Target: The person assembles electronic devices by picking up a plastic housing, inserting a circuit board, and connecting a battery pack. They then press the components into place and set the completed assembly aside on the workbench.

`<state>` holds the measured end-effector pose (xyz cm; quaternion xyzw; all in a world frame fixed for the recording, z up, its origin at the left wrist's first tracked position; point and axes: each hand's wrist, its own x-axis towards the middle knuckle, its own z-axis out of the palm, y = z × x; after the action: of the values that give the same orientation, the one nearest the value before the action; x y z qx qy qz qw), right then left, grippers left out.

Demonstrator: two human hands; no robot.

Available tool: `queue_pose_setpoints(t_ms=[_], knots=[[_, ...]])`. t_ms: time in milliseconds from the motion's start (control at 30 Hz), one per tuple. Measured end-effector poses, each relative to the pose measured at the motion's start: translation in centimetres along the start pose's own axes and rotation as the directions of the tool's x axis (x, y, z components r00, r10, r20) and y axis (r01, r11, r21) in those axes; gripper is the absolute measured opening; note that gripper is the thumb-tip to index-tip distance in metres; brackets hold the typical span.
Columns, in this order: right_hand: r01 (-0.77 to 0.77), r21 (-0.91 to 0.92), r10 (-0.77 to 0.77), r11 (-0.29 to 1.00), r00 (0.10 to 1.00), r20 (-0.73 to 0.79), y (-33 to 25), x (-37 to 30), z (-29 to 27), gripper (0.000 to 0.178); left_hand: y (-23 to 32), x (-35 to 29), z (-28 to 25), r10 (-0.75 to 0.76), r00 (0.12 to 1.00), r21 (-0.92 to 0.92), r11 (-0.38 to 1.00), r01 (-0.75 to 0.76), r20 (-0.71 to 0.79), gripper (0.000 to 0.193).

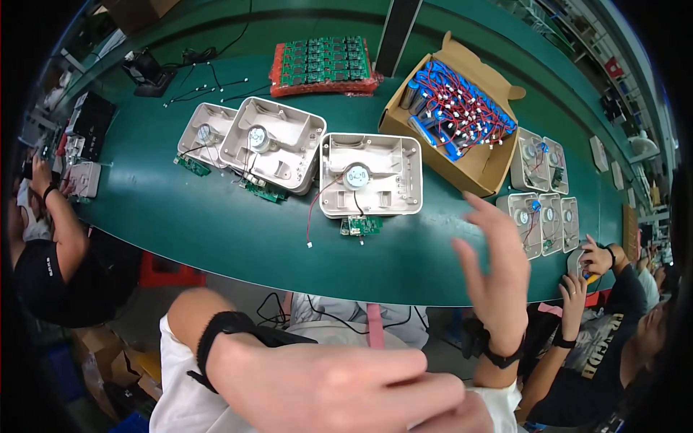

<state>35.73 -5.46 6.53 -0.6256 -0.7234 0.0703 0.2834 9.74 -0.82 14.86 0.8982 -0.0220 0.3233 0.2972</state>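
Close to the camera at the bottom, my left hand (339,386) shows its back, with fingers bent and closed together. Whatever they may hold is hidden. To the right, my right hand (499,270) is raised over the bench edge, slightly blurred, its thumb and fingers apart and nothing between them. Left of it, a light grey plastic housing (401,196) lies open side up, with a round silver speaker-like part (356,177) inside. A small green circuit board (363,226) sits at its near edge, and a red wire with a white plug (310,244) trails onto the bench.
Two more housings (299,123) overlap at the left. Circuit boards (325,61) lie on red bubble wrap at the back. A cardboard box (462,169) holds blue cylindrical cells with red wires. Several housings (530,238) stand right. Co-workers (61,231) sit on both sides.
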Motion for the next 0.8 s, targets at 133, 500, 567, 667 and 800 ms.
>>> queue_pose_setpoints(t_ms=[133,500,567,667,800], knots=[[0.304,0.001,-0.303,0.953,0.950,0.076,-0.9,5.8,3.4,0.036,-2.4,-4.1,4.3,-0.166,0.986,0.056,0.985,0.166,0.004,0.015],[0.558,0.012,-0.539,0.830,0.797,0.274,-2.9,11.1,8.8,0.033,-8.3,-9.8,10.7,-0.761,0.363,-0.198,0.533,0.823,-0.537,0.031],[0.565,-0.008,-0.544,0.825,0.798,0.259,-2.9,11.3,8.7,0.032,-8.8,-9.3,10.7,-0.776,0.372,-0.164,0.512,0.843,-0.509,0.033],[0.570,-0.125,-0.542,0.812,0.816,0.200,-3.2,11.1,8.1,0.029,-8.8,-8.3,10.7,-0.765,0.409,-0.189,0.555,0.810,-0.497,0.032],[0.414,-0.229,-0.406,0.881,0.910,0.082,-4.3,8.7,5.1,0.028,-7.9,-6.6,10.2,-0.673,0.525,-0.093,0.656,0.749,-0.521,0.028]])
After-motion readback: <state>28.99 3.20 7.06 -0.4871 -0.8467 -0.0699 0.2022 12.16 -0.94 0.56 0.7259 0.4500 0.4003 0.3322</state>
